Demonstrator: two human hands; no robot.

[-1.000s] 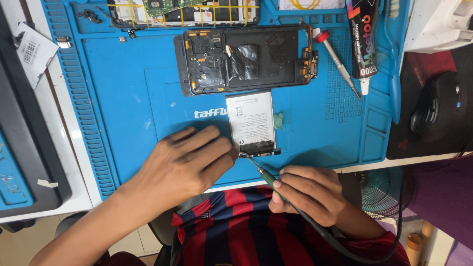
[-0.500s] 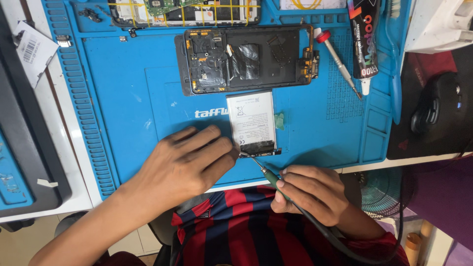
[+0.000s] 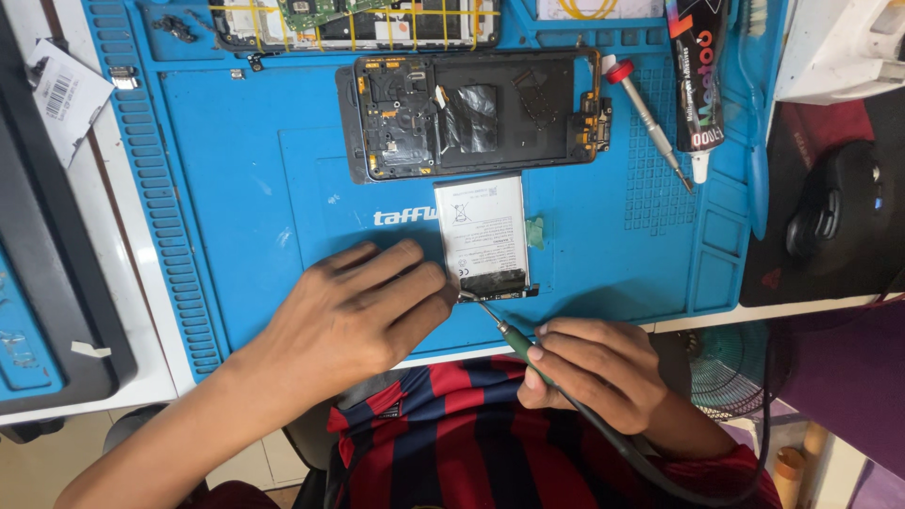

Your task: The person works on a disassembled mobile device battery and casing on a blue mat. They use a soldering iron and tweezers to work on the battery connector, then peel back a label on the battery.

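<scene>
A white phone battery (image 3: 483, 236) lies flat on the blue work mat (image 3: 245, 207), with a dark connector strip along its near edge. My left hand (image 3: 353, 316) rests palm down on the mat, fingertips pressed against the battery's near left corner. My right hand (image 3: 589, 372) grips a green-handled soldering iron (image 3: 514, 341) like a pen; its metal tip touches the battery's near edge beside my left fingertips. The iron's black cable trails off past my wrist. An opened phone frame (image 3: 471, 113) lies just beyond the battery.
A red-capped screwdriver (image 3: 649, 121) and a black glue tube (image 3: 698, 75) lie at the mat's right. A circuit board on a yellow-gridded holder (image 3: 349, 19) sits at the far edge. A black mouse (image 3: 834, 212) is on the right, a dark tray (image 3: 42, 311) on the left.
Both hands stay nearly still. The iron's tip has held at the battery's near edge with only a slight shift.
</scene>
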